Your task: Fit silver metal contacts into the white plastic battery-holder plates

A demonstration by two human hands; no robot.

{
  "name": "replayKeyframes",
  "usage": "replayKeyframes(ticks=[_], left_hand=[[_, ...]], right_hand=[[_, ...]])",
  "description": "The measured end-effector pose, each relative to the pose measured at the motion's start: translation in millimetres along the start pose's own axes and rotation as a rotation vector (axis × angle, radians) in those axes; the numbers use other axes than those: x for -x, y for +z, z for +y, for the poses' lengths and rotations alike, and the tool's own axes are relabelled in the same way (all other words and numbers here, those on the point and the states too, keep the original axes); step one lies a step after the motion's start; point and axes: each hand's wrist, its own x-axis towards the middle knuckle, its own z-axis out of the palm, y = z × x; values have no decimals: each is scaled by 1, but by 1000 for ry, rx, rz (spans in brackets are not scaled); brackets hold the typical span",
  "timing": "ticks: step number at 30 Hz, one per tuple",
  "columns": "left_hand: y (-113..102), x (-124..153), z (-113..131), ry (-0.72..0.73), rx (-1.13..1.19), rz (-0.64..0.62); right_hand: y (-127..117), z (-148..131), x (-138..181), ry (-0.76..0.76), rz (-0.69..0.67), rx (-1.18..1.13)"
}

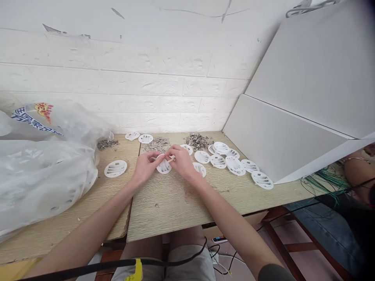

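A white slotted plastic disc (164, 167) is tilted up off the table between my two hands. My left hand (145, 166) pinches its left edge between thumb and fingers. At the disc's upper right, my right hand (181, 162) has its fingers closed around a thin, light wooden-looking stick (171, 159). What the fingertips touch on the disc is too small to make out. Behind the hands lies a scatter of small metal pieces (158, 144), with a darker pile of metal pieces (197, 141) to its right.
Several white discs (218, 161) lie to the right, and another disc (115, 168) is on the left. A large plastic bag (43, 179) fills the left side. A grey-white cabinet (287, 136) borders the right. Green wires (326, 179) lie near another person's arm (357, 171).
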Motion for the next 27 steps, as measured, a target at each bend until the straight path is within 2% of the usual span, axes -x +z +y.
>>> replayKeyframes(ticks=[8, 16, 27], left_hand=[[1, -2, 3, -73, 99, 2], [1, 0, 7, -165, 236, -54], [2, 0, 5, -229, 253, -31]], right_hand=[[-2, 2, -4, 222, -21, -282], [-4, 6, -5, 123, -65, -297], [0, 3, -4, 224, -55, -341]])
